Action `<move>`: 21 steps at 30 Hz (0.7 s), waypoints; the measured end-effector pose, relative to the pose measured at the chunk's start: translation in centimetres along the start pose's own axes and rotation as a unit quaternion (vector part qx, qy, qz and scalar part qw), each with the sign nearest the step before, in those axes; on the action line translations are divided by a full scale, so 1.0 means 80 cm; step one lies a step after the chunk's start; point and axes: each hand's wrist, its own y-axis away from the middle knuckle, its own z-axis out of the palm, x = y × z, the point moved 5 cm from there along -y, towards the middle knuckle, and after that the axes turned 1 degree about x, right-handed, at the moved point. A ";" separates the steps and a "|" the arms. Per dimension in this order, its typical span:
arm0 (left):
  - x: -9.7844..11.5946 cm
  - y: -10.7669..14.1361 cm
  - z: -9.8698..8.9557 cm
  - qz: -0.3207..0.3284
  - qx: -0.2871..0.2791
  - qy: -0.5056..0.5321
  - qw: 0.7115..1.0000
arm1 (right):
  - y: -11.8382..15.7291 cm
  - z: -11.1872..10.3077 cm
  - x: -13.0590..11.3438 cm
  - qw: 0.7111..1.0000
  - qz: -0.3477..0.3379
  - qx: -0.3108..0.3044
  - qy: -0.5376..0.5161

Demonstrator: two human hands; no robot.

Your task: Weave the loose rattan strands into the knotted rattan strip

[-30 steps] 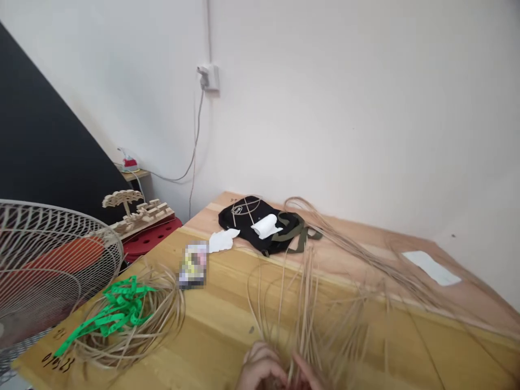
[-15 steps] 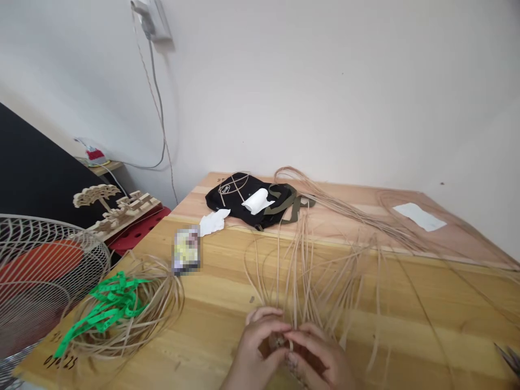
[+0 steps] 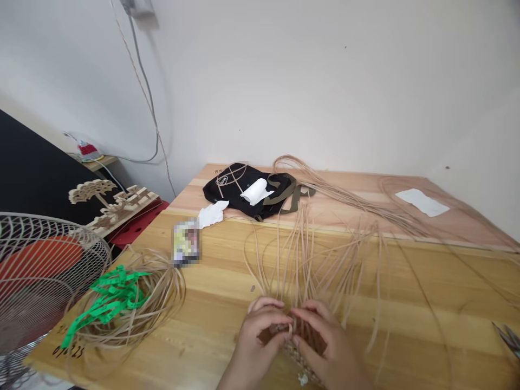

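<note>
A piece of tan wickerwork (image 3: 301,364) sits low in the head view, its long loose strands (image 3: 301,260) fanning away from me over the table. My left hand (image 3: 262,335) pinches its woven edge between thumb and fingers. Close beside it, my right hand (image 3: 320,338) grips the same edge, fingertips nearly meeting those of the left. A short strand loop shows between the two sets of fingertips. Much of the weave is hidden behind my hands.
To the left lie a coil of strands (image 3: 162,303) and a green tape measure (image 3: 117,295), beside a fan (image 3: 44,271). A black bag (image 3: 231,187) and a strand bundle (image 3: 337,195) lie at the back. Metal pliers or cutters (image 3: 507,340) rest at the right edge.
The view has tilted down slightly, so the table sits higher and more of the woven piece shows. Both hands stay on its edge, the right fingers slightly shifted.
</note>
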 end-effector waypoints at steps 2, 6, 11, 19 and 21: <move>0.004 0.000 0.001 0.021 0.000 0.005 1.000 | 0.002 -0.002 0.002 0.999 -0.004 0.016 0.032; 0.010 0.000 0.001 0.053 0.012 0.008 0.999 | 0.003 -0.002 -0.001 0.998 -0.020 0.019 0.056; 0.010 -0.001 -0.001 0.041 0.031 0.005 0.999 | 0.006 -0.004 -0.019 0.994 -0.067 0.056 0.071; 0.013 -0.004 -0.001 -0.013 0.040 -0.001 0.999 | 0.029 0.011 -0.024 0.965 -0.117 0.177 0.156; 0.014 -0.005 -0.001 -0.027 0.044 -0.010 0.999 | 0.030 0.013 -0.026 0.957 -0.128 0.202 0.165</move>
